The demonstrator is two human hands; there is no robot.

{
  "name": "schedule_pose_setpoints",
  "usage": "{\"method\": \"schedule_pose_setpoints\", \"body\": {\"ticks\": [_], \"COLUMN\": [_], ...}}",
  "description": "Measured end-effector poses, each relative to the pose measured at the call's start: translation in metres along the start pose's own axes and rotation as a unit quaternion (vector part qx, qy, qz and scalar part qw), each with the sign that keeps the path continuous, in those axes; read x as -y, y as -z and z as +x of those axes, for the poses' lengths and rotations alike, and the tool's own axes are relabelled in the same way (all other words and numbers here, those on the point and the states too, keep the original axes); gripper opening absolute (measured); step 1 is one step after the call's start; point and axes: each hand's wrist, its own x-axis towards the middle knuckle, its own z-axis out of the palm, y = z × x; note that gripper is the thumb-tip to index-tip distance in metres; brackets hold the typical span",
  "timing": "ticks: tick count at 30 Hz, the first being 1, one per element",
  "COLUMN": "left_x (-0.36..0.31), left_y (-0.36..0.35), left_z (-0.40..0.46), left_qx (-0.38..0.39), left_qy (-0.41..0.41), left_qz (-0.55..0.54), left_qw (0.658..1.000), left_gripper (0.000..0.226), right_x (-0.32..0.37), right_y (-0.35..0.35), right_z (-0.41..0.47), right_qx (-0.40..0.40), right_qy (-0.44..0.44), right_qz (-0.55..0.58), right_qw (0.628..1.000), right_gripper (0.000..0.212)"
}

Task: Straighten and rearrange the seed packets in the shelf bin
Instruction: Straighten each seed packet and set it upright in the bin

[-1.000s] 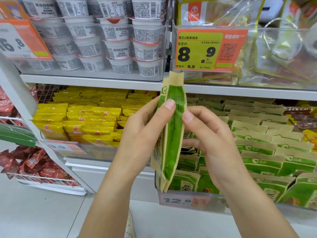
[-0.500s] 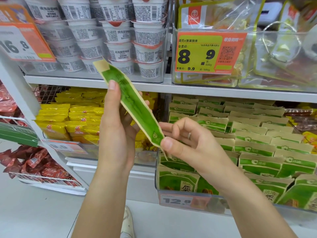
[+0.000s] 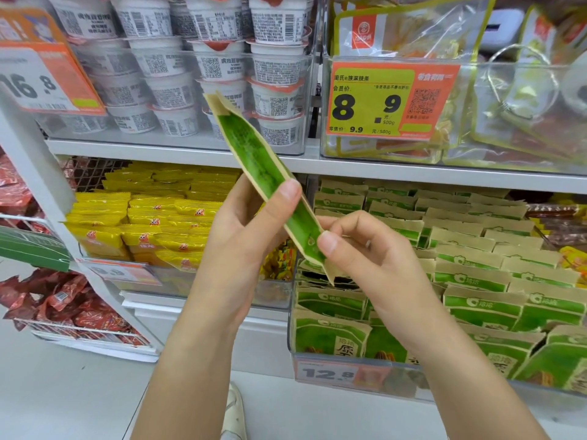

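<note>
Green-and-kraft seed packet (image 3: 266, 182) is held edge-on and tilted, in the air in front of the shelves, upper end toward the white cups (image 3: 178, 68). Left hand (image 3: 241, 236) grips its middle, thumb on the gusset. Right hand (image 3: 365, 252) pinches its lower end. Below lies the clear shelf bin (image 3: 394, 381), filled with matching packets (image 3: 482, 300).

Shop: stocked shelves (image 3: 178, 147) (price tags (image 3: 378, 103))

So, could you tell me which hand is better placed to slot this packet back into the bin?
Probably the right hand: it pinches the packet's lower end directly above the bin; the left hand sits further left.
</note>
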Motion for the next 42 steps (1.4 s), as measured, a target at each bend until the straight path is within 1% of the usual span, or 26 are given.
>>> {"method": "schedule_pose_setpoints", "body": {"ticks": [4, 8, 12, 17, 21, 23, 25, 27, 29, 31, 34, 37, 42], "left_x": [0.002, 0.004, 0.005, 0.006, 0.007, 0.008, 0.009, 0.010, 0.012, 0.012, 0.013, 0.013, 0.012], "left_y": [-0.001, -0.003, -0.003, -0.003, -0.005, -0.010, -0.014, -0.014, -0.012, -0.010, -0.010, -0.010, -0.010], "left_z": [0.001, 0.001, 0.001, 0.001, -0.001, -0.002, -0.002, -0.001, 0.001, 0.001, 0.001, 0.001, 0.001], "left_qx": [-0.004, -0.012, -0.015, -0.019, -0.019, -0.030, -0.050, -0.070, -0.087, -0.090, -0.087, -0.083, -0.057], "left_qy": [-0.008, -0.021, -0.022, -0.026, -0.017, -0.030, -0.047, -0.048, -0.043, -0.039, -0.032, -0.026, -0.023], "left_qz": [-0.009, 0.004, 0.004, -0.010, -0.034, -0.005, 0.037, 0.042, 0.033, 0.034, 0.041, 0.048, 0.054], "left_qw": [1.000, 1.000, 1.000, 0.999, 0.999, 0.999, 0.997, 0.995, 0.995, 0.995, 0.995, 0.995, 0.997], "left_gripper": [0.038, 0.035, 0.034, 0.030, 0.033, 0.038, 0.057, 0.075, 0.082, 0.084, 0.081, 0.073, 0.043], "right_x": [-0.004, -0.003, -0.001, -0.003, -0.007, -0.008, -0.007, -0.006, -0.006, -0.007, -0.003, -0.001, 0.002], "right_y": [-0.006, -0.007, -0.009, -0.007, 0.001, 0.002, 0.000, -0.002, -0.001, 0.000, 0.000, 0.001, 0.001], "right_z": [0.000, 0.000, -0.001, 0.000, 0.002, 0.003, 0.002, 0.002, 0.001, 0.000, -0.003, -0.003, -0.003], "right_qx": [-0.017, -0.021, -0.012, -0.001, -0.034, -0.034, -0.030, -0.033, -0.036, -0.028, -0.003, 0.002, -0.001], "right_qy": [0.040, 0.055, 0.070, 0.075, 0.083, 0.079, 0.079, 0.071, 0.062, 0.064, 0.073, 0.090, 0.094], "right_qz": [-0.022, -0.026, -0.042, -0.064, -0.096, -0.101, -0.078, -0.071, -0.092, -0.102, -0.108, -0.116, -0.098], "right_qw": [0.999, 0.998, 0.997, 0.995, 0.991, 0.991, 0.993, 0.994, 0.993, 0.992, 0.991, 0.989, 0.991], "right_gripper": [0.031, 0.019, 0.027, 0.024, 0.031, 0.035, 0.033, 0.026, 0.020, 0.014, 0.013, 0.015, 0.015]}}
